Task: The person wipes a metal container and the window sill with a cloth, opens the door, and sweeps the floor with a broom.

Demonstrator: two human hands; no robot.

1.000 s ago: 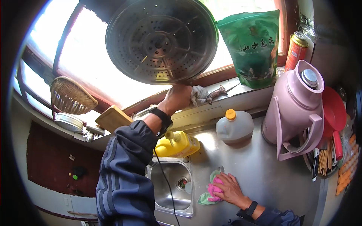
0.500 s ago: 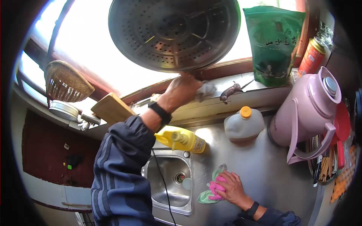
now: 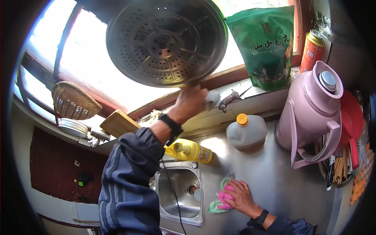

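Note:
My left hand [image 3: 190, 102] is at the window sill, just below the rim of a perforated metal steamer tray [image 3: 168, 43]. Its fingers are closed on a whitish cloth [image 3: 212, 99], which is blurred. Close by on the sill lies a small dark, crumpled item [image 3: 229, 99]. My right hand [image 3: 239, 196] presses on the steel counter [image 3: 274, 184] with its fingers curled over a bright pink cloth [image 3: 225, 197]. A green cloth [image 3: 215, 206] sticks out beside the pink one.
A yellow bottle [image 3: 192, 150] stands behind the sink [image 3: 178, 192], and a cable crosses the basin. Rightward are an orange-capped jug [image 3: 246, 135], a pink thermos [image 3: 309, 113] and chopsticks [image 3: 342, 166]. A green pouch [image 3: 268, 51] and a red can [image 3: 312, 51] stand on the sill.
My left hand and the whitish cloth have shifted slightly along the sill. The view has swung and come back. My right hand stays on the pink cloth.

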